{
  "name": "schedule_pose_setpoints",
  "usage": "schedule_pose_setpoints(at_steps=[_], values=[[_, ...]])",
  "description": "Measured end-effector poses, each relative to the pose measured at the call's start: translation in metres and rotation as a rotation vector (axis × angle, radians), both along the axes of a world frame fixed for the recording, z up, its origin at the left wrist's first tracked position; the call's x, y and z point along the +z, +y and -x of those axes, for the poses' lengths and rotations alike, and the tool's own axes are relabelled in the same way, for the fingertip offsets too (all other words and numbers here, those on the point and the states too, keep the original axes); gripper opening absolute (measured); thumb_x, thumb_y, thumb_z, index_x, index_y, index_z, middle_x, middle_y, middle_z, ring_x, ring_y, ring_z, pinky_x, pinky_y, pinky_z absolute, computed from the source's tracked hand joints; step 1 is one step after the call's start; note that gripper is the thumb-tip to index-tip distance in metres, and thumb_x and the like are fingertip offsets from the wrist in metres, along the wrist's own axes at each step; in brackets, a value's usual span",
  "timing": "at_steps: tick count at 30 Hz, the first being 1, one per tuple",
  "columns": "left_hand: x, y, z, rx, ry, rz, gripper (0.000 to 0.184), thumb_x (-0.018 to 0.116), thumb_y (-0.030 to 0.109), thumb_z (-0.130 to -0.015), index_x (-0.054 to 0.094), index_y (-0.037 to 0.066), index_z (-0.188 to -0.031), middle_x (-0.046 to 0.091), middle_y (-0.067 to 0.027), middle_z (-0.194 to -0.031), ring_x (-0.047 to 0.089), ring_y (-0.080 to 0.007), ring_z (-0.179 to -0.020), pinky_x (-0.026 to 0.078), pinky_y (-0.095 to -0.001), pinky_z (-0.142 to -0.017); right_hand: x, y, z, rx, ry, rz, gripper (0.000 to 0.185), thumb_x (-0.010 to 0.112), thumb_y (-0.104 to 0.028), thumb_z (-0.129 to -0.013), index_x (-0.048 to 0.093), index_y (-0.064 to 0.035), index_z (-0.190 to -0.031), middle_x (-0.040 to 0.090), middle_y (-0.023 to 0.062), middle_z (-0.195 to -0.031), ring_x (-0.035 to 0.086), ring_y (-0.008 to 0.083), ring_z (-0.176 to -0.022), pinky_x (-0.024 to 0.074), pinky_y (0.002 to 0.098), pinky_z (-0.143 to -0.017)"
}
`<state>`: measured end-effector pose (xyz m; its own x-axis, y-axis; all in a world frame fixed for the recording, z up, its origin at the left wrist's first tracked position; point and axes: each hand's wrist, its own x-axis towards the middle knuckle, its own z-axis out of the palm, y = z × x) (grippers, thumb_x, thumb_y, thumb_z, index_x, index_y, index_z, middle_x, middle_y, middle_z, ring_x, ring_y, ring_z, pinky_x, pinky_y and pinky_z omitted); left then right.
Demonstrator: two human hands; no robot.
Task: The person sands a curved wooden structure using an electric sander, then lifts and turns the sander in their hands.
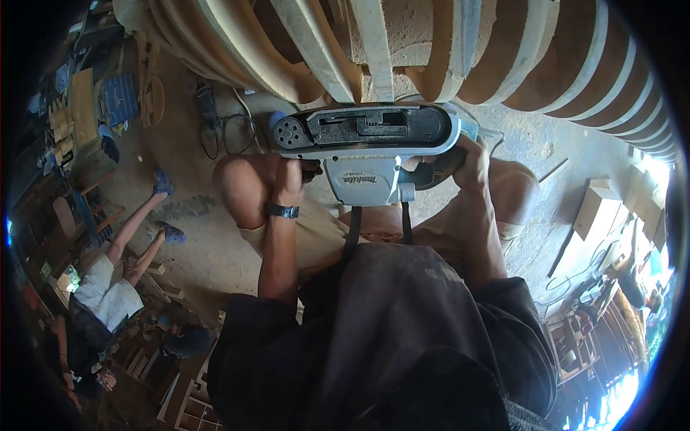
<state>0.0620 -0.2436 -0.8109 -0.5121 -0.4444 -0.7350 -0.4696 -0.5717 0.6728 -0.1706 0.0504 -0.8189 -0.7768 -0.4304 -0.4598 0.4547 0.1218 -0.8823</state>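
Note:
A grey and black Makita belt sander (pixel 363 178) lies on its side across my view, between my knees. My left hand (pixel 290 179), with a watch on the wrist, is wrapped round the grip at its left end; part of the fingers is hidden behind the machine. At the other end my right hand (pixel 471 164) grips the rear handle, its fingers partly out of sight. The sander's far long edge is up against the lower ends of pale wooden slats (pixel 374 50) of a large curved piece. I cannot tell whether the belt is running.
A black corded tool (pixel 206 108) lies on the concrete floor (pixel 201 244) at the left, its cable looped. Further left, another person (pixel 108 294) stands or sits near wooden parts. Wooden blocks (pixel 598 208) and a loose cable (pixel 557 284) are on the right.

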Motion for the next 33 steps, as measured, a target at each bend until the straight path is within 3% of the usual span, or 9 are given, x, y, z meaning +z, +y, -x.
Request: schedule_pose_setpoints(at_steps=[2,7,11,13,14,16,27,31,33], values=[[0.006,0.002,0.0,0.015,0.049,-0.025,0.04,0.047,0.04,-0.095,0.066,0.006,-0.088,0.061,-0.0052,-0.067,0.056,-0.012,-0.052,0.047,-0.0242,-0.049,0.032,-0.015,0.001,-0.269,-0.356,0.15,0.011,0.054,-0.002,-0.073,0.062,0.0057,-0.074,0.064,0.0142,-0.069,0.062,0.024,-0.059,0.0511,0.0314,-0.059],[-0.003,-0.002,0.0,-0.02,-0.009,0.0,0.041,0.047,0.041,-0.095,0.065,0.005,-0.093,0.063,-0.0064,-0.069,0.058,-0.0125,-0.052,0.048,-0.0244,-0.049,0.001,-0.009,0.0,-0.309,-0.418,0.158,0.011,0.057,-0.002,-0.073,0.063,0.0059,-0.077,0.063,0.0139,-0.068,0.062,0.0255,-0.059,0.0508,0.0322,-0.059],[-0.016,0.004,0.003,-0.003,-0.022,0.069,0.043,0.047,0.043,-0.095,0.064,0.004,-0.102,0.066,-0.0081,-0.078,0.062,-0.0138,-0.058,0.051,-0.0258,-0.052,-0.083,0.025,-0.007,0.054,0.319,-0.242,0.009,0.064,-0.006,-0.07,0.064,0.0016,-0.073,0.065,0.0149,-0.073,0.061,0.0228,-0.062,0.0485,0.0323,-0.061],[-0.032,0.004,-0.005,0.029,-0.01,0.111,0.045,0.047,0.044,-0.096,0.063,0.004,-0.107,0.067,-0.0092,-0.085,0.064,-0.0145,-0.063,0.053,-0.0268,-0.054,-0.105,0.029,-0.008,-0.086,0.177,-0.129,0.007,0.063,-0.005,-0.067,0.063,0.0022,-0.069,0.064,0.0125,-0.072,0.06,0.0215,-0.064,0.0477,0.0316,-0.061],[-0.036,0.005,-0.005,0.036,0.0,0.119,0.045,0.046,0.044,-0.097,0.063,0.004,-0.108,0.068,-0.0095,-0.088,0.065,-0.0147,-0.064,0.053,-0.0272,-0.055,-0.105,0.025,-0.007,-0.134,0.131,-0.09,0.007,0.063,-0.004,-0.067,0.062,0.0024,-0.068,0.064,0.0117,-0.072,0.059,0.021,-0.064,0.0474,0.0314,-0.061],[-0.041,0.007,-0.002,0.082,0.038,0.129,0.045,0.045,0.043,-0.098,0.063,0.003,-0.109,0.068,-0.0097,-0.093,0.065,-0.0147,-0.068,0.054,-0.0276,-0.055,-0.06,-0.002,0.003,-0.389,-0.506,0.128,0.005,0.059,0.0,-0.063,0.06,0.0025,-0.066,0.06,0.0087,-0.071,0.057,0.0207,-0.062,0.0465,0.0326,-0.059],[-0.039,0.003,0.005,-0.027,0.104,0.183,0.045,0.043,0.043,-0.099,0.064,0.004,-0.107,0.066,-0.0062,-0.09,0.063,-0.0118,-0.072,0.054,-0.0276,-0.06,-0.075,-0.009,0.005,-0.423,-0.577,0.066,0.014,0.048,-0.005,-0.071,0.058,0.0014,-0.077,0.06,0.0094,-0.075,0.061,0.0261,-0.069,0.0545,0.0388,-0.07],[-0.025,0.006,0.001,0.079,0.076,0.077,0.048,0.044,0.049,-0.098,0.064,0.005,-0.105,0.066,-0.0063,-0.084,0.062,-0.0126,-0.064,0.054,-0.0284,-0.057,-0.019,-0.008,0.006,-0.308,-0.484,0.065,0.02,0.048,-0.004,-0.073,0.061,0.0061,-0.085,0.063,0.0135,-0.08,0.064,0.0282,-0.073,0.0554,0.0402,-0.071],[-0.02,0.002,-0.006,0.061,0.065,0.006,0.051,0.045,0.052,-0.097,0.064,0.006,-0.104,0.065,-0.0066,-0.08,0.061,-0.0132,-0.061,0.054,-0.0285,-0.057,0.0,-0.008,0.006,-0.269,-0.537,0.19,0.014,0.054,-0.002,-0.072,0.063,0.0084,-0.076,0.063,0.0163,-0.07,0.062,0.0256,-0.065,0.0504,0.0356,-0.063]])
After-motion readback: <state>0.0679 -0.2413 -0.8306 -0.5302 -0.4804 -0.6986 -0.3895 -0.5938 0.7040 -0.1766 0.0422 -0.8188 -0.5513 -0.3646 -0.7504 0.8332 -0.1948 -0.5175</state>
